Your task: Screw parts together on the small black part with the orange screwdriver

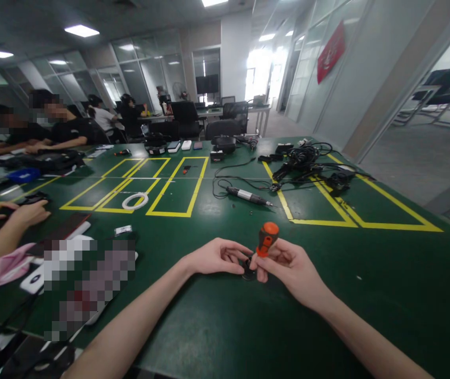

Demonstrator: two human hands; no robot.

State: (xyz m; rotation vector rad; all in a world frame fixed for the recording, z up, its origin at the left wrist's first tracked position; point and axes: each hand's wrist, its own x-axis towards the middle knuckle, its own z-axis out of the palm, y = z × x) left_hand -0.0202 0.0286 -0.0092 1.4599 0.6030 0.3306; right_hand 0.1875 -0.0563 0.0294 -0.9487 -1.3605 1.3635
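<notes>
My right hand (290, 266) grips an orange-and-black screwdriver (268, 238) near the lower end of its handle. The handle points up, and its tip is hidden behind my fingers. My left hand (220, 255) is closed, with thumb and fingertips pinching a small dark round part (249, 271) on the green table. This part sits directly beside the screwdriver's lower end; whether the two touch cannot be made out.
An electric screwdriver (248, 196) with a cord lies beyond my hands. Tangled black cables (306, 160) lie farther right. A white ring (135, 200) rests within yellow tape outlines. At left are phones (35, 281) and another person's hand (31, 213). The green table (193, 326) extends around me.
</notes>
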